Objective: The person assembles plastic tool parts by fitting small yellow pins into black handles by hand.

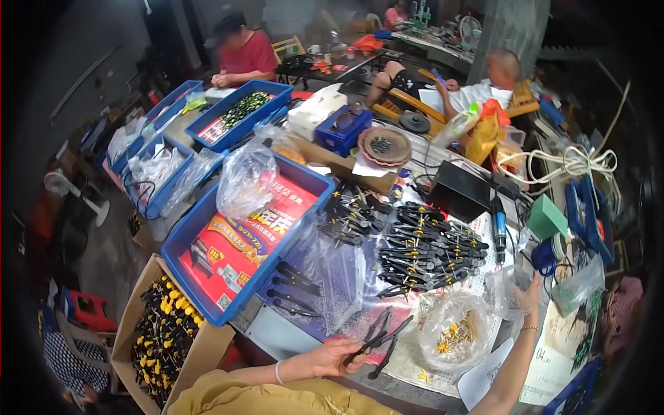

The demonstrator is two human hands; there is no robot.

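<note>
Low in the middle, my left hand [333, 357] is closed around a pair of black pliers [377, 337], whose long arms stand apart. My right hand [527, 299] reaches out at a crumpled clear plastic bag [505, 289]; its fingers are partly lost in the plastic, so their grip is unclear. Between my hands sits an open clear bag [449, 356] of small brass-coloured parts [458, 333]. Beyond it lies a broad pile of black pliers [429, 252] with yellow marks, and more pliers [353, 214] lie to its left.
A blue tray [207, 304] with a red printed sheet is at left, above a cardboard box [128, 346] of black-and-yellow pieces. A black box [458, 191], a blue pen-shaped tool [499, 232] and a white cable coil [564, 164] are at right. Two people sit beyond the table.
</note>
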